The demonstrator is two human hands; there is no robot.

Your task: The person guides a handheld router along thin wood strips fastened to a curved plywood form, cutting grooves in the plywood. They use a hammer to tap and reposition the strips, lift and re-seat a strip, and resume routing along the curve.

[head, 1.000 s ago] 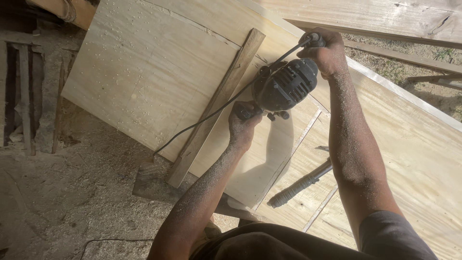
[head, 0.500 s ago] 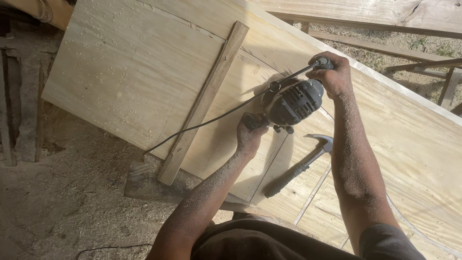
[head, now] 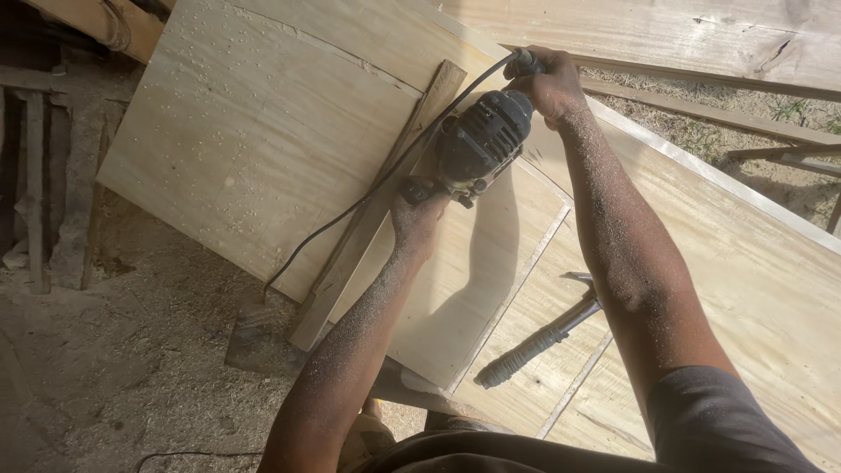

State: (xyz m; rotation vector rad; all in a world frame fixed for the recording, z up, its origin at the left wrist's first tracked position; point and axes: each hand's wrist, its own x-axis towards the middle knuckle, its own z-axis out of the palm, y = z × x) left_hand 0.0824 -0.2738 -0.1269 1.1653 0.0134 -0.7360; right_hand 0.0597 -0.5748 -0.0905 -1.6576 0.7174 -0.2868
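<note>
- Far left: a sawdust-strewn dirt floor (head: 114, 368) with dark timber pieces (head: 39, 188) lying on it, and a rounded beam (head: 101, 22) crossing the upper corner.
- A large pale plywood sheet (head: 263, 131) slopes across the middle, speckled with wood chips, with a curved line running over its upper part.
- A narrow wooden batten (head: 368, 219) lies diagonally on the sheet, its lower end reaching past the sheet's edge toward the floor.
- A black power cord (head: 350, 215) runs along the batten, from the floor up to the tool.
- The left hand (head: 419, 219) grips the near side handle of the tool — fingers curled tight around it, forearm dusted with sawdust.
- The dark grey router (head: 480, 140) sits on the plywood just right of the batten, its body tilted toward the upper right, held between both hands.
- The right hand (head: 545, 86) holds the far handle at the top, fingers wrapped shut around it where the cord enters.
- Lower down, between the two forearms, a hammer (head: 543, 337) with a dark ribbed grip lies flat on the sheet — well apart from the router.
- Straight routed grooves (head: 517, 293) cross the plywood near the hammer.
- Right and top: more pale boards (head: 692, 39), thin slats (head: 701, 105) and a patch of bare ground (head: 745, 131) with sparse grass.
</note>
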